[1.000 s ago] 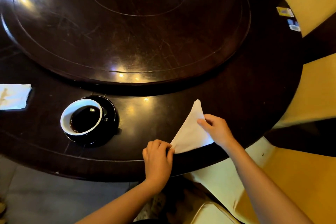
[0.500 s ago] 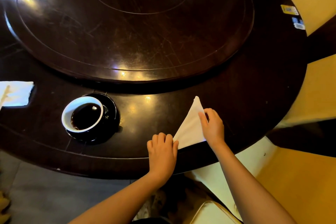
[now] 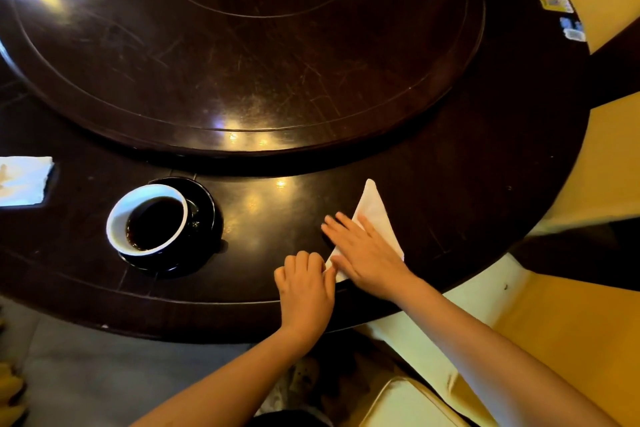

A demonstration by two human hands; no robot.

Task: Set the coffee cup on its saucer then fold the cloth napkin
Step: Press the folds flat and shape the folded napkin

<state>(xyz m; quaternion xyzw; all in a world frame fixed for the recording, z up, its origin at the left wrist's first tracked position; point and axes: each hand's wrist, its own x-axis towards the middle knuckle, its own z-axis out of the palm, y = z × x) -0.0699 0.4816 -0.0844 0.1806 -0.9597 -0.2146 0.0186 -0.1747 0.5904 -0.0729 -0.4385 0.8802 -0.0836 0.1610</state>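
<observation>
Since a moment ago, my right hand (image 3: 367,253) has moved from the napkin's right edge to lie flat across it, pressing the fold.

The cloth napkin (image 3: 375,215) is a white triangle near the table (image 3: 277,288) edge, its tip pointing away from me. My right fingers are spread wide and flat; my left hand (image 3: 306,284) is curled, pinching the near corner. The coffee cup (image 3: 149,218) already sits on its saucer (image 3: 204,204). I should hold the corner firm and smooth outward, so the crease stays sharp.
</observation>
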